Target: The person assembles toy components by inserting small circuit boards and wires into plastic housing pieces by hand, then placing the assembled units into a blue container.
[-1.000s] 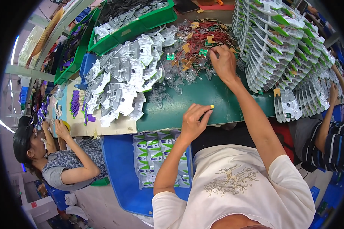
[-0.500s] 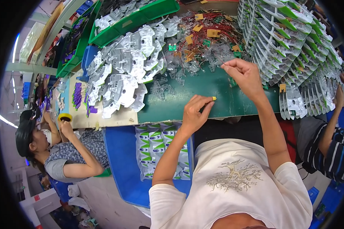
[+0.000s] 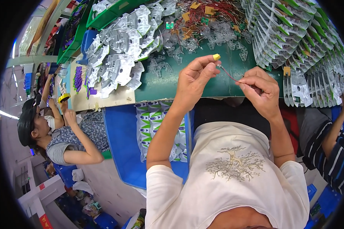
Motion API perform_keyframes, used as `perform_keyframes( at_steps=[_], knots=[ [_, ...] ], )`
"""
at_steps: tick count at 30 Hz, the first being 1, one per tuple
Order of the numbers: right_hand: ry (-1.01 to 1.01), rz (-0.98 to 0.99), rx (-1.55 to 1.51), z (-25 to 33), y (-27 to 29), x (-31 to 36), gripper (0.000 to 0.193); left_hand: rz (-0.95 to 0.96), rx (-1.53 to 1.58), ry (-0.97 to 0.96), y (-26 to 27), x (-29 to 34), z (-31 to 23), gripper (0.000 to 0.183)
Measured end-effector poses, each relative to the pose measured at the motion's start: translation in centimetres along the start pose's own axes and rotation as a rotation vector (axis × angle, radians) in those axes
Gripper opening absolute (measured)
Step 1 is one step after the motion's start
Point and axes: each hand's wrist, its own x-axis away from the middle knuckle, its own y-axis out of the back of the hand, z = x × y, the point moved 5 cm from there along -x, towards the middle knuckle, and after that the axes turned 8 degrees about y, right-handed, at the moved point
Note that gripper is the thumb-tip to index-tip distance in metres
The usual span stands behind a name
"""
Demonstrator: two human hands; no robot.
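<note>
A thin red wire [image 3: 230, 76] spans the gap between my two hands, above the green table mat [image 3: 160, 86]. My right hand [image 3: 260, 91] pinches its lower end between thumb and forefinger, with the other fingers curled in. The wire's small pale tip [image 3: 219, 65] sits at the thumb and fingers of my left hand [image 3: 196, 81]; their exact grip on it is partly hidden. Yellow tape [image 3: 216, 57] covers my left index fingertip. Clear plastic clips [image 3: 218, 34] lie loose just beyond my hands.
Grey-white plastic housings [image 3: 122, 65] pile up at the left, and more stand stacked [image 3: 290, 38] at the right. Red wires [image 3: 221, 15] are heaped at the back. Below the table edge, a blue bin [image 3: 118, 145] holds packaged parts. Co-workers sit on both sides.
My right hand has drawn back from the clip pile toward me, bringing the red wire. The left hand has risen and moved forward to meet the wire's tip. The view has shifted slightly.
</note>
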Motion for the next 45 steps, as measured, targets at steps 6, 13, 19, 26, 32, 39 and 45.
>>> perform_keyframes(
  at_steps=[6,13,19,26,32,39,45],
  knots=[
    [0.046,0.040,0.111,-0.8,0.3,0.8,0.018,-0.062,-0.027,0.014,-0.2,0.7,0.7,0.020],
    [0.235,-0.057,0.363,0.6,-1.1,-0.9,0.020,-0.182,0.000,-0.162,-1.4,1.5,1.0,0.019],
    [0.039,-0.077,0.073,-0.4,-3.2,-1.2,0.011,-0.217,-0.013,-0.172,-0.9,1.6,0.8,0.021],
    [-0.091,0.065,0.002,-0.5,-4.1,-0.6,0.010,-0.248,-0.234,-0.281,-0.8,2.1,1.3,0.020],
    [-0.087,0.173,-0.204,-3.0,-4.5,-0.1,0.008,-0.082,-0.045,0.043,0.7,2.6,2.7,0.026],
    [-0.229,0.136,-0.321,-4.0,-5.4,-0.7,0.004,-0.068,0.011,0.140,4.0,0.6,-0.3,0.035],
    [-0.397,0.090,-0.458,-4.4,-4.5,-0.1,0.004,-0.905,-1.216,-0.500,15.5,-3.2,-8.6,0.042]
  ],
)
